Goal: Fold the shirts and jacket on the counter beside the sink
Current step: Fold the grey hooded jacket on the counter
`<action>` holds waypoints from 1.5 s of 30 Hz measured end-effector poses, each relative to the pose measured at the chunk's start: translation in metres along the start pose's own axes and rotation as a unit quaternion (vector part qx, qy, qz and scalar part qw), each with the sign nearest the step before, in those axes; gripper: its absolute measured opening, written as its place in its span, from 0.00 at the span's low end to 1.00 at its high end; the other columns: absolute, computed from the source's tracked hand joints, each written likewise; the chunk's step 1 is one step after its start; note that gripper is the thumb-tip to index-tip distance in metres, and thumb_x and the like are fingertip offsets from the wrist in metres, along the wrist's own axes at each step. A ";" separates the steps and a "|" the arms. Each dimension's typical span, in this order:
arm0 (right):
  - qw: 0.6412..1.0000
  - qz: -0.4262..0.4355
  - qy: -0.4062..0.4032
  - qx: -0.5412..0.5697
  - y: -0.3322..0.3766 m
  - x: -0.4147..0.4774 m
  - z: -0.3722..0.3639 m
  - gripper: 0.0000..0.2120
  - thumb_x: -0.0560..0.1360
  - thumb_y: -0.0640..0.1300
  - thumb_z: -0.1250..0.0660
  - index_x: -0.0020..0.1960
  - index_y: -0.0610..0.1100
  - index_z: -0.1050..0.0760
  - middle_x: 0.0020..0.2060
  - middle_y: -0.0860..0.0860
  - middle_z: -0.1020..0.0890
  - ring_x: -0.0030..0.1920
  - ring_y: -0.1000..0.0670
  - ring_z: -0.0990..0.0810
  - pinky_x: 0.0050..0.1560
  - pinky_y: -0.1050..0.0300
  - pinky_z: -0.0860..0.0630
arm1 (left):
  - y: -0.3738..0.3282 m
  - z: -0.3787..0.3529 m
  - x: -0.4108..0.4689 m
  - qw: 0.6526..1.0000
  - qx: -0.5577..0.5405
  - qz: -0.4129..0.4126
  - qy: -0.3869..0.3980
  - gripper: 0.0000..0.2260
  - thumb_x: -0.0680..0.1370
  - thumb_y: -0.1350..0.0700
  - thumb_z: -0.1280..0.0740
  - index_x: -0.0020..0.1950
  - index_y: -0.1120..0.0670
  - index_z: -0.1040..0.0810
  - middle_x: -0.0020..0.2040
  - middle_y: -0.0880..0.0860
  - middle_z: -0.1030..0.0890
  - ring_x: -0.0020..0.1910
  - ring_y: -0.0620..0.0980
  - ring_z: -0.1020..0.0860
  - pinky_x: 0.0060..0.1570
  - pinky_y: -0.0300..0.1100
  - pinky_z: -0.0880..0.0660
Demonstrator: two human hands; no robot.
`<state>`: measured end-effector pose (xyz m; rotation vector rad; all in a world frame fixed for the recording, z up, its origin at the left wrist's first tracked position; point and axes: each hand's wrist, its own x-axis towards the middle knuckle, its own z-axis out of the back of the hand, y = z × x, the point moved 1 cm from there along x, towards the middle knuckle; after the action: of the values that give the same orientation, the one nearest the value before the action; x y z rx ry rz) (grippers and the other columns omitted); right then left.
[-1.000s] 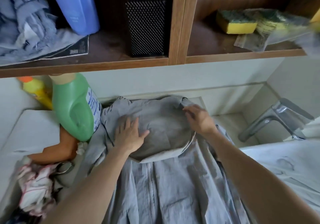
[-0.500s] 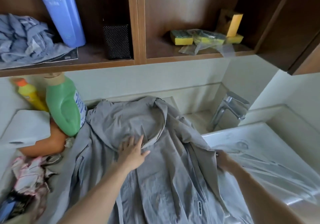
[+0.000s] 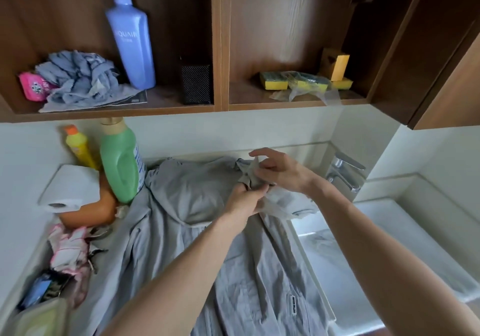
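A grey hooded jacket (image 3: 197,198) lies spread on the counter, its hood toward the back wall and its body running down to the front edge. My left hand (image 3: 245,199) grips a bunched fold of the jacket's fabric at the right of the hood. Just above it, my right hand (image 3: 279,170) pinches the same bunch of cloth between thumb and fingers, lifting it a little off the counter. The jacket's right side hangs over the rim of the sink (image 3: 384,205).
A green detergent bottle (image 3: 119,164), a yellow bottle (image 3: 78,146) and a paper roll (image 3: 67,190) stand at the back left. Crumpled cloth (image 3: 70,247) lies at the left edge. The tap (image 3: 345,172) is at the right. Shelves above hold a blue bottle (image 3: 130,39) and sponges (image 3: 304,81).
My right hand came back from the sink side to the hood's right edge. My left hand slid right off the hood, and both now grip a bunch of the fabric.
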<state>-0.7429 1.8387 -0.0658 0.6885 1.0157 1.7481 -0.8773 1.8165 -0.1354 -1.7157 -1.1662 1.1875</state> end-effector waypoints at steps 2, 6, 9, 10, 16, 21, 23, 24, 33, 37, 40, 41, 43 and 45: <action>1.000 -0.011 0.003 -0.001 -0.003 -0.003 0.002 0.20 0.78 0.46 0.30 0.69 0.52 0.30 0.49 0.49 0.16 0.50 0.53 0.18 0.55 0.55 0.22 | -0.011 0.010 -0.002 0.997 -0.077 0.009 -0.006 0.11 0.80 0.65 0.33 0.60 0.55 0.23 0.56 0.57 0.16 0.56 0.59 0.18 0.59 0.60 0.23; 0.978 -0.132 0.100 -0.125 -0.028 -0.011 0.003 0.27 0.75 0.52 0.28 0.70 0.48 0.32 0.56 0.49 0.19 0.60 0.46 0.20 0.65 0.49 0.26 | -0.027 0.033 -0.004 0.980 -0.187 0.054 -0.028 0.07 0.81 0.65 0.35 0.58 0.59 0.23 0.46 0.59 0.14 0.41 0.55 0.14 0.39 0.50 0.17; 0.976 -0.143 0.092 -0.135 -0.034 -0.011 0.004 0.26 0.74 0.54 0.27 0.68 0.48 0.30 0.59 0.49 0.20 0.58 0.48 0.20 0.61 0.51 0.25 | -0.026 0.041 -0.010 0.976 -0.182 0.105 -0.052 0.05 0.82 0.66 0.38 0.54 0.61 0.23 0.38 0.58 0.14 0.34 0.53 0.15 0.30 0.46 0.18; 0.978 -0.141 0.074 -0.135 -0.031 -0.010 0.006 0.26 0.73 0.56 0.26 0.67 0.50 0.29 0.56 0.50 0.19 0.54 0.51 0.20 0.56 0.56 0.25 | -0.026 0.043 -0.013 0.979 -0.144 0.130 -0.058 0.05 0.82 0.64 0.37 0.56 0.61 0.24 0.38 0.57 0.15 0.35 0.53 0.16 0.31 0.46 0.18; 0.976 -0.157 -0.069 -0.131 -0.001 0.012 0.015 0.20 0.71 0.53 0.28 0.61 0.55 0.27 0.48 0.54 0.19 0.43 0.58 0.21 0.37 0.63 0.29 | -0.030 0.064 -0.023 0.907 0.409 -0.070 -0.076 0.54 0.68 0.49 0.19 0.81 0.49 0.54 0.79 0.54 0.48 0.78 0.55 0.45 0.73 0.52 0.37; 0.996 -0.082 0.030 0.031 0.042 0.039 -0.017 0.14 0.76 0.57 0.32 0.60 0.55 0.22 0.49 0.49 0.15 0.48 0.50 0.15 0.42 0.59 0.21 | -0.045 0.045 -0.024 0.847 0.453 -0.274 -0.046 0.45 0.71 0.56 0.24 0.79 0.42 0.50 0.73 0.50 0.33 0.69 0.50 0.31 0.66 0.47 0.28; 0.978 -0.045 -0.010 0.204 0.050 0.046 -0.022 0.11 0.82 0.52 0.39 0.59 0.52 0.20 0.47 0.43 0.14 0.45 0.47 0.14 0.41 0.57 0.20 | -0.060 0.055 -0.021 0.872 0.389 -0.274 -0.114 0.29 0.76 0.61 0.33 0.73 0.39 0.35 0.62 0.46 0.21 0.58 0.47 0.21 0.53 0.41 0.22; 0.967 -0.030 -0.043 0.250 0.048 0.047 -0.022 0.12 0.83 0.47 0.41 0.60 0.49 0.21 0.47 0.41 0.14 0.43 0.46 0.14 0.40 0.56 0.20 | -0.063 0.061 -0.019 0.890 0.354 -0.252 -0.139 0.22 0.78 0.61 0.37 0.66 0.38 0.28 0.56 0.43 0.18 0.53 0.46 0.20 0.48 0.37 0.23; 0.971 -0.040 -0.041 -0.233 -0.044 0.057 -0.074 0.61 0.63 0.57 0.19 0.81 0.48 0.57 0.77 0.44 0.48 0.78 0.44 0.48 0.77 0.49 0.45 | -0.098 0.089 -0.013 0.958 -0.257 -0.074 -0.101 0.24 0.80 0.40 0.37 0.58 0.61 0.20 0.51 0.60 0.14 0.49 0.57 0.15 0.41 0.45 0.19; 0.955 -0.103 -0.060 -0.273 -0.079 0.061 -0.095 0.67 0.60 0.68 0.24 0.79 0.52 0.69 0.79 0.47 0.56 0.79 0.43 0.51 0.76 0.42 0.42 | -0.105 0.100 -0.004 0.943 -0.313 -0.073 -0.089 0.29 0.79 0.36 0.39 0.61 0.62 0.22 0.55 0.62 0.16 0.52 0.60 0.16 0.46 0.51 0.19; 0.936 -0.086 -0.025 -0.339 -0.092 0.069 -0.109 0.66 0.61 0.74 0.31 0.78 0.51 0.73 0.80 0.46 0.60 0.80 0.43 0.55 0.77 0.42 0.43 | -0.110 0.112 0.005 0.932 -0.340 -0.084 -0.098 0.31 0.79 0.35 0.41 0.61 0.62 0.22 0.53 0.63 0.15 0.51 0.62 0.15 0.45 0.54 0.18; 0.931 -0.077 -0.023 -0.357 -0.095 0.071 -0.113 0.65 0.62 0.74 0.32 0.78 0.51 0.73 0.80 0.46 0.61 0.80 0.43 0.54 0.77 0.42 0.43 | -0.111 0.116 0.008 0.927 -0.349 -0.089 -0.103 0.30 0.80 0.35 0.42 0.60 0.61 0.21 0.53 0.63 0.15 0.50 0.62 0.15 0.45 0.55 0.17; 0.926 -0.069 -0.054 -0.367 -0.101 0.077 -0.113 0.57 0.69 0.61 0.28 0.79 0.51 0.67 0.79 0.44 0.49 0.76 0.41 0.41 0.72 0.44 0.35 | -0.113 0.124 0.015 0.923 -0.356 -0.095 -0.109 0.29 0.80 0.35 0.42 0.58 0.60 0.21 0.52 0.62 0.15 0.50 0.62 0.15 0.47 0.57 0.18; 0.932 -0.061 -0.112 -0.340 -0.104 0.081 -0.099 0.45 0.70 0.44 0.31 0.80 0.50 0.52 0.70 0.44 0.32 0.64 0.39 0.25 0.60 0.47 0.25 | -0.114 0.132 0.019 0.926 -0.347 -0.092 -0.119 0.28 0.80 0.35 0.41 0.59 0.59 0.20 0.53 0.61 0.15 0.51 0.62 0.16 0.51 0.57 0.19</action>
<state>-0.8055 1.9010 -0.2051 0.3516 0.2452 1.7105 -1.0304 1.8802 -0.0778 -1.9202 -2.0305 0.9363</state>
